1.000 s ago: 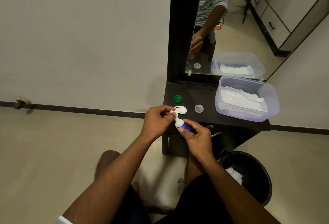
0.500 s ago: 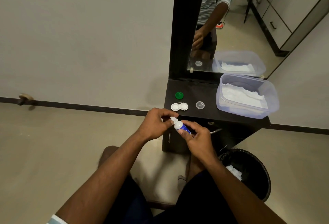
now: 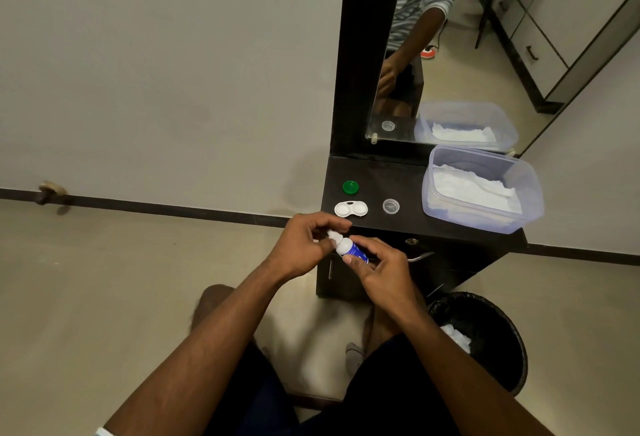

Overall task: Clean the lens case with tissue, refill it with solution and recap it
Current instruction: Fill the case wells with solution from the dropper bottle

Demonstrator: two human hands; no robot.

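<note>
White plastic, the lens case (image 3: 350,209) lies open on the dark table (image 3: 408,186), near its front left corner, both wells facing up and uncapped. Behind it sits a green cap (image 3: 350,187); to its right, apart from it, a clear cap (image 3: 391,206). Farther right a clear tub (image 3: 485,214) holds white tissue (image 3: 474,189); the tub reaches the table's right edge.

Both hands are in front of the table, below its edge and clear of the case. The right hand (image 3: 384,269) holds a small bottle (image 3: 351,249), white with a blue label, its fingers (image 3: 353,261) and thumb curled round the body; the bottle tilts with its neck up and to the left. The left hand (image 3: 304,248) pinches the bottle's white top (image 3: 334,235) between thumb and curled fingers. Whether the top is loose or seated, I cannot tell.

A mirror (image 3: 450,54) in a black frame stands at the back of the table and reflects the tub, the clear cap and a striped sleeve. On the floor to the right of the person's legs stands a black bin (image 3: 502,349) with crumpled white tissue inside.
</note>
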